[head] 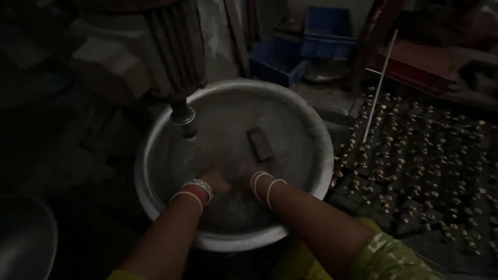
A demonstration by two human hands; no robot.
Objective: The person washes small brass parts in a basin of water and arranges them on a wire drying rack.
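Left hand and right hand meet inside round metal basin.

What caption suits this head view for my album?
Both hands, left and right, reach into a big metal basin beside a dark block.

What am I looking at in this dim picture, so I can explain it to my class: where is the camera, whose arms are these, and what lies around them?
The one picture comes from a camera worn on a person's head, looking down at their own arms. Both reach into a wide, shallow metal basin. The left hand and the right hand meet near its middle; they are blurred, so whether they hold anything cannot be told. Both wrists wear bangles. A small dark rectangular block lies in the basin beyond the hands. A tap juts over the basin's left rim. To the right, many small brass-coloured parts lie in rows, with a thin metal rod leaning nearby. Blue crates stand behind.
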